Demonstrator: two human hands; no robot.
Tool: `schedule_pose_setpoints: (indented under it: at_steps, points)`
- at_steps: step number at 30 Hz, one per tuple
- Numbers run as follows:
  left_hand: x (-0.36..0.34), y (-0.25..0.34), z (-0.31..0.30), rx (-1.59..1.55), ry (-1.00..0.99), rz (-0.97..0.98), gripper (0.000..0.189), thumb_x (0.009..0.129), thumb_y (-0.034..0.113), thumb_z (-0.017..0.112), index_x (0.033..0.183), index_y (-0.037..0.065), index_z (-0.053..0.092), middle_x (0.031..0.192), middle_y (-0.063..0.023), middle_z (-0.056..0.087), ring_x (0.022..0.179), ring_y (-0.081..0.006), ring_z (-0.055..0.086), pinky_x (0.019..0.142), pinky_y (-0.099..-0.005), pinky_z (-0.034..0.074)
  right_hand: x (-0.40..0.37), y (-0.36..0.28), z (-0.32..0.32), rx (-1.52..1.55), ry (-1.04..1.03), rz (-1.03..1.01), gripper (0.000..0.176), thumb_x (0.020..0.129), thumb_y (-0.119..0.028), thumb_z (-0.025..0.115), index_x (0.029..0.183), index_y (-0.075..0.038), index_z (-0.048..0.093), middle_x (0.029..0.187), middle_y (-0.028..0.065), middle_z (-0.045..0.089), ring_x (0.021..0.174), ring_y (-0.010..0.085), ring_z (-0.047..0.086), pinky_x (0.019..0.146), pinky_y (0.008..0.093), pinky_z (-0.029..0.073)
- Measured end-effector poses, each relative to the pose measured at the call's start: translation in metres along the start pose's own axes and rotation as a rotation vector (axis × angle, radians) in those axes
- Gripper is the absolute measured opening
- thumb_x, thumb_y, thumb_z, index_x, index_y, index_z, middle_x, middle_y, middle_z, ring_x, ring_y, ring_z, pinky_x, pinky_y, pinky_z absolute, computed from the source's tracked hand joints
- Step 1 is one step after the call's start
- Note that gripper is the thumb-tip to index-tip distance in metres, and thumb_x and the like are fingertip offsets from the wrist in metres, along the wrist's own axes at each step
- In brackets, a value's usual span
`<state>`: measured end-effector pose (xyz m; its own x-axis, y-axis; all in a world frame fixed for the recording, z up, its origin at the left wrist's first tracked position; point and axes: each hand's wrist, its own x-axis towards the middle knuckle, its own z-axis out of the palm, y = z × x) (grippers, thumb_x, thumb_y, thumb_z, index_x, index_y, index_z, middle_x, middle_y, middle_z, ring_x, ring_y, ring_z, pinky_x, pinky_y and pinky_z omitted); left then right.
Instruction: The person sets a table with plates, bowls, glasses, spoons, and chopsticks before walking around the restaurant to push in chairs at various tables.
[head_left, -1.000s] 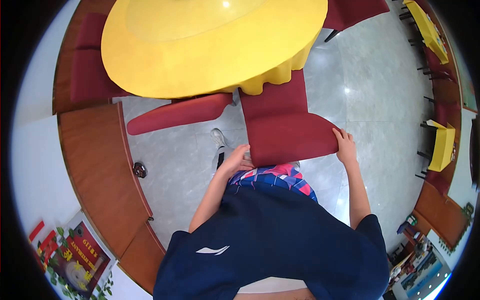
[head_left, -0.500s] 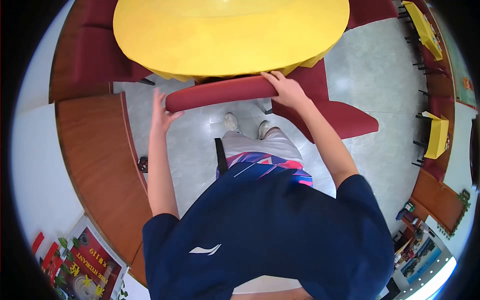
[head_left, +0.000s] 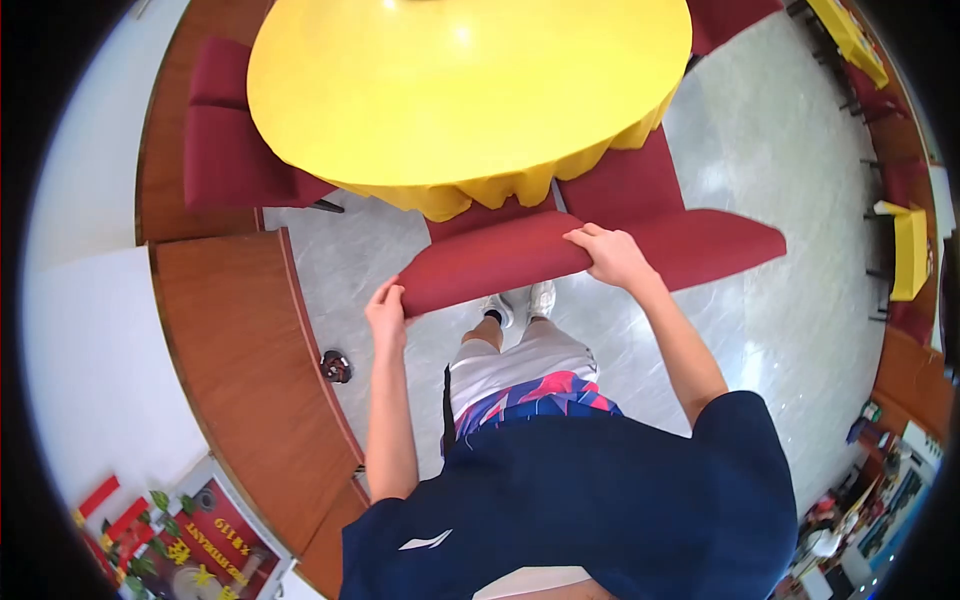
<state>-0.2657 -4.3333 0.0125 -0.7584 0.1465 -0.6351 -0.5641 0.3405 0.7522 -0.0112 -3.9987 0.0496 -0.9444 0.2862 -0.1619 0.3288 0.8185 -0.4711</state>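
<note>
A dark red upholstered chair [head_left: 490,262] stands in front of my legs, its backrest toward me and part of its seat showing beyond. On the backrest's left end, my left hand [head_left: 388,312] is closed with the fingers over the edge. My right hand [head_left: 612,254] grips the top near the right end. The front of the seat lies under the yellow cloth of the round table [head_left: 470,100]. Just right of my right hand is a second red chair [head_left: 700,245], also facing the table.
Another red chair [head_left: 235,150] stands left of the table. A brown wood-panelled wall base [head_left: 240,350] runs along my left, with a small dark object [head_left: 336,366] on the floor beside it. Yellow-covered tables [head_left: 908,255] and chairs line the far right.
The chair has come back toward me, showing its seat from under the cloth. My left hand, earlier apart with fingers spread, has closed on the backrest's left end.
</note>
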Motion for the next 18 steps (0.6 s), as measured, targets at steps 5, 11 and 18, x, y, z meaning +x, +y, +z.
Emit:
schedule_pose_setpoints:
  at_steps: [5, 11, 18]
  points:
    - [-0.05, -0.036, -0.024, -0.001, -0.097, 0.022, 0.03, 0.091, 0.012, 0.06, 0.12, 0.005, 0.066, 0.096, -0.0054, 0.067, 0.079, -0.0146, 0.065, 0.056, -0.0344, 0.06, -0.064, -0.027, 0.018, 0.031, -0.026, 0.067, 0.059, 0.071, 0.001, 0.064, 0.125, -0.019, 0.057, 0.121, 0.0077, 0.06, 0.104, 0.0313, 0.063, 0.078, 0.0429, 0.054]
    - [-0.045, -0.056, -0.05, -0.104, -0.368, -0.006, 0.058, 0.09, 0.028, 0.073, 0.139, 0.006, 0.051, 0.111, -0.0087, 0.065, 0.097, -0.0177, 0.064, 0.067, -0.0375, 0.06, -0.07, -0.088, 0.027, -0.135, 0.047, 0.448, 0.063, 0.073, 0.006, 0.062, 0.131, -0.018, 0.053, 0.129, 0.0129, 0.055, 0.113, 0.0351, 0.058, 0.09, 0.0429, 0.052]
    - [0.022, -0.034, -0.227, -0.181, -0.628, -0.093, 0.082, 0.085, 0.007, 0.073, 0.152, 0.007, 0.026, 0.151, -0.0234, 0.024, 0.125, -0.0333, 0.052, 0.079, -0.0509, 0.06, -0.014, -0.202, 0.119, -0.304, -0.075, 0.873, 0.122, 0.054, -0.024, 0.094, 0.151, -0.013, 0.021, 0.152, 0.0399, -0.003, 0.108, 0.0502, 0.061, 0.093, 0.0465, 0.055]
